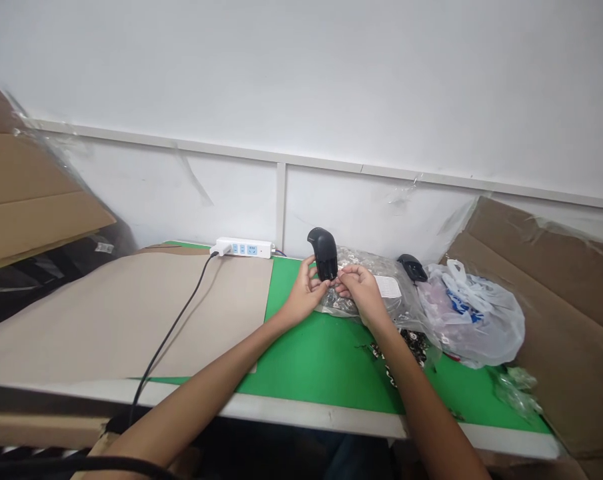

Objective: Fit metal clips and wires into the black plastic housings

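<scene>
My left hand [307, 292] holds a black curved plastic device [323, 253], probably a handheld scanner, upright by its lower end. My right hand [360, 291] is close beside it, with the fingertips pinched at the device's base. Whatever they pinch is too small to make out. Just behind both hands lies a clear plastic bag of small metal parts [366, 273] with a white label [387, 287]. A second black device [411, 268] rests on the far side of that bag.
A green mat [321, 357] and a beige cardboard sheet [131, 313] cover the table. A white power strip [242, 248] stands at the wall, its black cable [176, 333] crossing the sheet. To the right are a white plastic bag [469, 315] and dark loose bits [401, 350].
</scene>
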`<action>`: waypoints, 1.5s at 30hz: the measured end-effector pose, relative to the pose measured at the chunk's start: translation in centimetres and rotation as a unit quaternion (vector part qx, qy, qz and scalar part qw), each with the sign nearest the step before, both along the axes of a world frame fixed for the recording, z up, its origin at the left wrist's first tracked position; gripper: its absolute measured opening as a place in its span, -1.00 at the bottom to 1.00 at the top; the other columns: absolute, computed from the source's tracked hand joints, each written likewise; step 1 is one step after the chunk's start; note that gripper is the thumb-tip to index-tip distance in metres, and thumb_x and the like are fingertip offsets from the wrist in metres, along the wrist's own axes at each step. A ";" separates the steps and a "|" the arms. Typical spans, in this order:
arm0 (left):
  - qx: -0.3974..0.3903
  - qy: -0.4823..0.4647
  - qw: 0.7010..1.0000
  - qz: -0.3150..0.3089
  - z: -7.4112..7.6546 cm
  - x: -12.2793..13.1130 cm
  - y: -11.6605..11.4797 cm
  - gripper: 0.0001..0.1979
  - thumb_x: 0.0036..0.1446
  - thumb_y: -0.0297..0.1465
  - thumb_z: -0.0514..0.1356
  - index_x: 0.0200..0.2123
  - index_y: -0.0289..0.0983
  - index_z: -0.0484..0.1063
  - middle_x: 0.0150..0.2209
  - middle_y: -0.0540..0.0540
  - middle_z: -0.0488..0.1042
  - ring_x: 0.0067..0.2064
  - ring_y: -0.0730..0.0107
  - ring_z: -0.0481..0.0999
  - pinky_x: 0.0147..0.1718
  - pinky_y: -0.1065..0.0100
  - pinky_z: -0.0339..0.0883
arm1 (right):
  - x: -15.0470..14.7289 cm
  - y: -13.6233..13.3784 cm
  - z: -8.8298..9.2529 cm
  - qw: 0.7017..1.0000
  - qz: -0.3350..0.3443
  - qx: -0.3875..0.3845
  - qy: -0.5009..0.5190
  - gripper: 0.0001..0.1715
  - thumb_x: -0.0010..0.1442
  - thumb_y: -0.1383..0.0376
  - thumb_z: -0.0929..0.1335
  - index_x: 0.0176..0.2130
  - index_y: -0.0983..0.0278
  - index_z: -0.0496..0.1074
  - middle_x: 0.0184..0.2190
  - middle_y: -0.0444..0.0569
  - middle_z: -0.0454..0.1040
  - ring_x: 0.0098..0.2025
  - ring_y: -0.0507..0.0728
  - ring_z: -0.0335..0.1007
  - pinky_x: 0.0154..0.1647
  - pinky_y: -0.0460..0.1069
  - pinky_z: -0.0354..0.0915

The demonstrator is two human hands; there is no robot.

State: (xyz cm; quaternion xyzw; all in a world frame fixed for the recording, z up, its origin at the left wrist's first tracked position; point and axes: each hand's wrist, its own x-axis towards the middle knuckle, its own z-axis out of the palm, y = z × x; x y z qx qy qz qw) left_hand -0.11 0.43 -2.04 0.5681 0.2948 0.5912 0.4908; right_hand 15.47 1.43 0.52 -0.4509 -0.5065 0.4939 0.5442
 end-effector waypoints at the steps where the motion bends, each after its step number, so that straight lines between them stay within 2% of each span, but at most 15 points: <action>1: 0.004 0.004 1.000 -0.001 0.0 0.0 0.0 -0.20 0.16 -0.11 0.40 0.32 -0.12 0.06 0.22 -0.27 0.46 -0.02 0.34 0.64 0.00 0.33 0.52 | 0.0 0.0 0.0 1.000 0.002 0.001 -0.006 -0.52 -0.04 0.06 0.52 -0.22 0.22 0.36 -0.47 -0.15 0.56 -0.47 0.05 0.52 -0.45 -0.08 0.42; 6: 0.007 0.015 1.000 -0.018 -0.5 0.1 0.0 -0.22 0.19 -0.14 0.39 0.32 -0.11 0.06 0.30 -0.29 0.37 0.02 0.33 0.63 -0.01 0.35 0.51 | 0.0 0.0 -0.1 1.000 -0.006 -0.002 -0.023 -0.64 0.00 0.16 0.47 -0.22 0.21 0.36 -0.51 -0.17 0.51 -0.46 0.07 0.52 -0.43 -0.06 0.44; 11: 0.009 0.002 0.999 -0.037 -0.8 0.2 -0.1 -0.19 0.18 -0.16 0.40 0.34 -0.07 0.02 0.34 -0.30 0.32 0.05 0.31 0.63 0.03 0.34 0.52 | -0.2 -0.2 0.2 1.000 -0.012 -0.017 -0.004 -0.65 -0.03 0.26 0.48 -0.22 0.23 0.36 -0.53 -0.19 0.50 -0.48 0.05 0.50 -0.42 -0.07 0.44; 18: 0.021 0.008 0.999 -0.040 -1.1 0.2 0.0 -0.21 0.19 -0.12 0.39 0.34 -0.06 0.04 0.27 -0.26 0.40 0.03 0.31 0.63 -0.02 0.35 0.53 | -0.2 -0.3 0.2 0.999 -0.021 -0.024 0.017 -0.59 -0.12 0.25 0.50 -0.27 0.23 0.32 -0.57 -0.21 0.49 -0.53 0.02 0.46 -0.46 -0.11 0.40; 25: 0.022 0.013 0.999 -0.040 -1.2 0.3 0.0 -0.21 0.20 -0.14 0.39 0.34 -0.05 0.04 0.28 -0.27 0.39 0.08 0.26 0.61 0.04 0.30 0.52 | -0.2 -0.2 0.0 0.997 -0.031 -0.042 0.058 -0.50 -0.20 0.24 0.51 -0.29 0.20 0.24 -0.62 -0.25 0.46 -0.58 0.02 0.43 -0.52 -0.12 0.36; 35: 0.022 0.006 1.000 -0.006 -0.4 0.4 -0.4 -0.26 0.18 -0.11 0.41 0.28 -0.12 0.12 0.21 -0.24 0.44 -0.01 0.35 0.64 -0.03 0.37 0.52 | -0.6 0.0 -0.8 0.999 -0.045 -0.006 -0.009 -0.50 -0.08 0.14 0.49 -0.23 0.18 0.21 -0.55 -0.25 0.48 -0.54 0.08 0.49 -0.50 -0.05 0.41; 38: -0.003 -0.017 1.000 -0.001 0.1 0.2 -0.2 -0.25 0.15 -0.12 0.43 0.25 -0.13 0.12 0.18 -0.23 0.48 -0.10 0.39 0.66 -0.09 0.39 0.54 | -0.6 0.2 -1.3 0.998 -0.045 0.030 -0.042 -0.50 0.00 0.05 0.48 -0.20 0.18 0.23 -0.45 -0.17 0.52 -0.48 0.11 0.52 -0.46 -0.01 0.44; 41: -0.051 -0.048 0.998 -0.007 0.7 -0.3 0.3 -0.22 0.04 -0.18 0.49 0.20 -0.17 0.15 0.09 -0.19 0.55 -0.25 0.42 0.68 -0.22 0.45 0.53 | -0.1 0.2 -1.4 0.984 -0.069 0.126 -0.104 -0.58 0.14 0.01 0.42 -0.16 0.20 0.30 -0.32 -0.06 0.53 -0.33 0.18 0.57 -0.36 0.07 0.50; 43: -0.093 -0.061 0.994 -0.017 1.2 -0.8 0.6 -0.24 -0.01 -0.24 0.51 0.16 -0.20 0.19 -0.03 -0.15 0.60 -0.31 0.41 0.68 -0.32 0.49 0.50 | 0.5 0.0 -1.0 0.948 -0.082 0.245 -0.187 -0.66 0.20 0.09 0.39 -0.10 0.21 0.37 -0.19 0.05 0.55 -0.15 0.24 0.57 -0.17 0.17 0.54; 45: -0.134 -0.076 0.988 -0.031 1.8 -1.4 0.7 -0.34 0.00 -0.29 0.48 0.10 -0.24 0.26 -0.15 -0.11 0.63 -0.32 0.39 0.69 -0.37 0.52 0.49 | 1.2 -0.3 -0.5 0.879 -0.058 0.377 -0.284 -0.66 0.24 0.19 0.40 0.00 0.21 0.40 0.00 0.13 0.54 0.09 0.30 0.51 0.12 0.30 0.47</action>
